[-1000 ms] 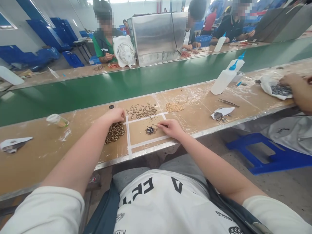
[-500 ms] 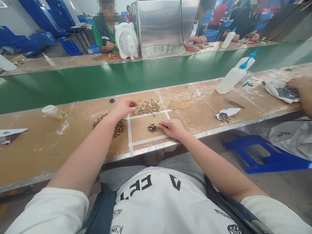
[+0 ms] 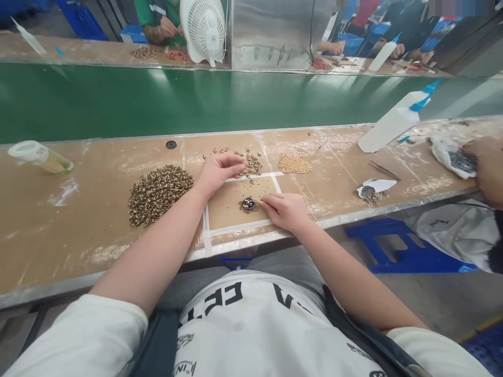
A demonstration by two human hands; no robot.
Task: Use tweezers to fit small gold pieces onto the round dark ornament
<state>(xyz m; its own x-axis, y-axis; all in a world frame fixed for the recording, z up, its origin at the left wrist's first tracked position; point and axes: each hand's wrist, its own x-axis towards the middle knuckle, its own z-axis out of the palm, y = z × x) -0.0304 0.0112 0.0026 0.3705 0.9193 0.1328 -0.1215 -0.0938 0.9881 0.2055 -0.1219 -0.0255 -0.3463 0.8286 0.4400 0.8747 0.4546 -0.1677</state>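
Metal bits [image 3: 255, 164] border the left hand [image 3: 219, 172] (now farther right).

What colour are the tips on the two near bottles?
The tips are blue, clearest in the head view.

At near bench [image 3: 94, 230] were 1 L hand [image 3: 222, 170], 1 R hand [image 3: 286, 210], 1 thin tool [image 3: 256, 201], 1 brass heap [image 3: 157, 193], 1 brass scatter [image 3: 255, 163], 1 tan heap [image 3: 294, 163], 1 rnd pc [image 3: 249, 203], 1 blk disc [image 3: 171, 144], 1 jar [image 3: 43, 158], 2 btls [image 3: 385, 128], 1 pr tweezers [image 3: 383, 169], 1 pkt [image 3: 380, 185] & 1 bag [image 3: 443, 152]. Far bench [image 3: 94, 50] had 1 fan [image 3: 203, 31], 1 lg btl [image 3: 382, 56] & 1 slim btl [image 3: 29, 36].
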